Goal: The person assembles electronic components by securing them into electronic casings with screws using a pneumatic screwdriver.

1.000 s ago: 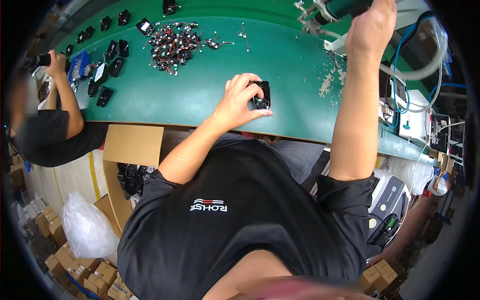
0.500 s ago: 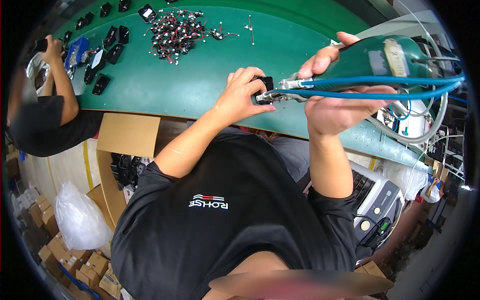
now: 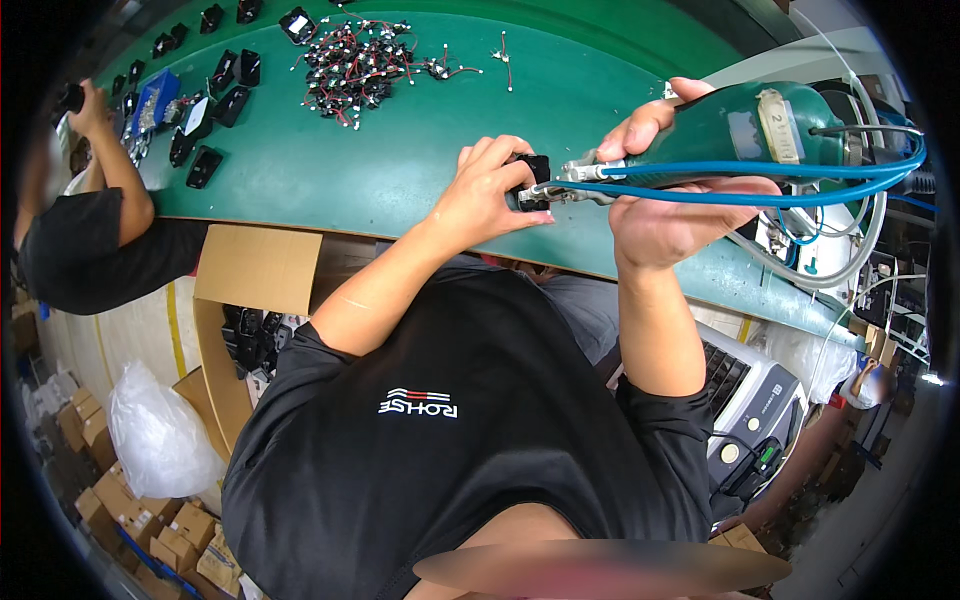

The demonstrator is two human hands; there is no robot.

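My left hand [image 3: 480, 195] is closed on a small black plastic housing [image 3: 538, 166] at the near part of the green workbench. My right hand [image 3: 672, 228] wraps round a bulky green hand tool [image 3: 715, 128] with a metal front end. Fingers show on the tool's far side and the palm on its near side. The metal nozzle [image 3: 577, 180] meets the housing beside my left thumb; the exact contact point is too small to make out. Two blue hoses [image 3: 740, 170] run from the nozzle back along the tool to the right.
A heap of small black parts with red and black wires [image 3: 350, 75] lies on the green workbench [image 3: 420, 120]. Several black housings [image 3: 205, 167] and a blue bin [image 3: 155, 103] are at the left, near another person's arm [image 3: 118, 160]. An open cardboard box [image 3: 255, 268] stands below the bench edge.
The green tool's rear end has shifted slightly right and down. The blue hoses sit a little lower, and both hands keep their hold.
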